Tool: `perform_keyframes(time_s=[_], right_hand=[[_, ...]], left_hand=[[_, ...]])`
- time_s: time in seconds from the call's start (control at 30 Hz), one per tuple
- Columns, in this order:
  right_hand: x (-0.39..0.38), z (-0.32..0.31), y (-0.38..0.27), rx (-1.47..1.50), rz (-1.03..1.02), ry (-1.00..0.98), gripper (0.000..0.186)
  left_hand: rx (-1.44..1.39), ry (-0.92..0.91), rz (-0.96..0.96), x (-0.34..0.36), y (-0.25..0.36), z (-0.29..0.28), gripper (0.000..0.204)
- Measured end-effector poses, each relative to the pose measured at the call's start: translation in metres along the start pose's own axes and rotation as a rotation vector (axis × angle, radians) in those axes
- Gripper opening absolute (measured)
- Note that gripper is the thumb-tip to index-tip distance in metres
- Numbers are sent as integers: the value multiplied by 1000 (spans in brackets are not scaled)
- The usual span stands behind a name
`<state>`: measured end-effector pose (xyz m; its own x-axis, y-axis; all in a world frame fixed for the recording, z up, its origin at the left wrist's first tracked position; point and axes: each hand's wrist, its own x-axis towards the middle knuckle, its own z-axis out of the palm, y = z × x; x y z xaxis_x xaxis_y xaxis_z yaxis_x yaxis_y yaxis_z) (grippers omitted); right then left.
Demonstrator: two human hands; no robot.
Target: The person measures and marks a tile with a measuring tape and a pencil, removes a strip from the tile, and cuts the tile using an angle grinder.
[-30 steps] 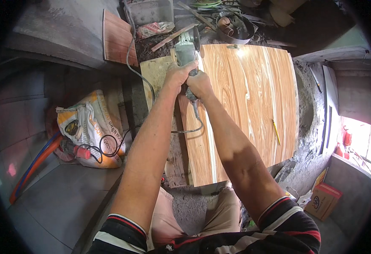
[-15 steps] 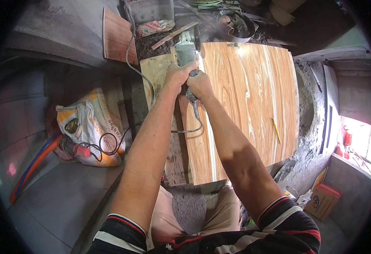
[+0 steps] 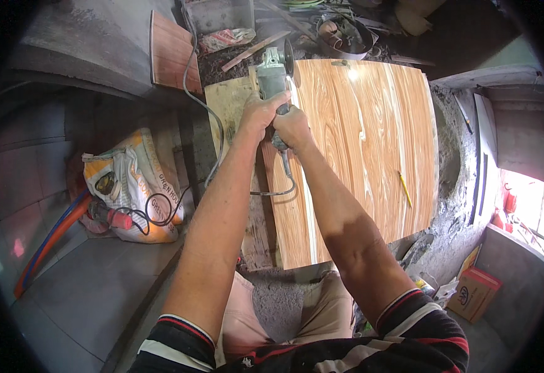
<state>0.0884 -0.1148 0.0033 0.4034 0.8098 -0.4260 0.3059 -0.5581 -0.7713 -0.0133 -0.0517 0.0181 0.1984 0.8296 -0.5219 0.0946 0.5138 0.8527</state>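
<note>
Both my hands hold an angle grinder [image 3: 273, 71] at the far left corner of a wood-grained tile [image 3: 359, 143]. My left hand [image 3: 260, 113] is closed round the side of its body, with the thumb across the top. My right hand [image 3: 293, 127] grips the rear handle just behind. The grinder's disc [image 3: 289, 57] stands upright at the tile's far edge, by a pale line running down its left side. From the handle a cord [image 3: 289, 171] loops back and away to the left. The tile lies on wooden boards [image 3: 227, 99].
A yellow pencil [image 3: 405, 189] lies on the tile's right part. Leftward are a printed sack [image 3: 135, 186], a red-and-grey power tool [image 3: 113, 217] and an orange hose [image 3: 51, 245]. Beyond the tile stand a bucket [image 3: 368, 43] and a reddish tile piece [image 3: 172, 53]. A cardboard box [image 3: 474, 292] sits at right.
My hands and the grinder stay in nearly the same spot at the far edge. The grinder's disc shows more clearly now, and the haze around it looks thinner.
</note>
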Motion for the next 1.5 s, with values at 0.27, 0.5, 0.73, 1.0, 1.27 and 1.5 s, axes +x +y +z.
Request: perform_keyframes(time_s=[0.27, 0.5, 0.73, 1.0, 1.27, 1.5], right_hand=[[-1, 3, 6, 4, 1, 9, 70], [-10, 0, 2, -16, 14, 18, 71], [-20, -9, -3, -15, 37, 18, 72], [-8, -7, 9, 8, -35, 40, 66], [-9, 0, 8, -10, 37, 28, 63], [-15, 0, 8, 3, 42, 12, 62]], left_hand=[[2, -8, 24, -3, -2, 0, 50], [-18, -29, 15, -8, -4, -2, 69], [-96, -86, 19, -12, -12, 4, 49], [-63, -74, 68, -4, -1, 9, 50], [-101, -93, -6, -6, -13, 1, 46], [-79, -69, -66, -8, -14, 1, 45]])
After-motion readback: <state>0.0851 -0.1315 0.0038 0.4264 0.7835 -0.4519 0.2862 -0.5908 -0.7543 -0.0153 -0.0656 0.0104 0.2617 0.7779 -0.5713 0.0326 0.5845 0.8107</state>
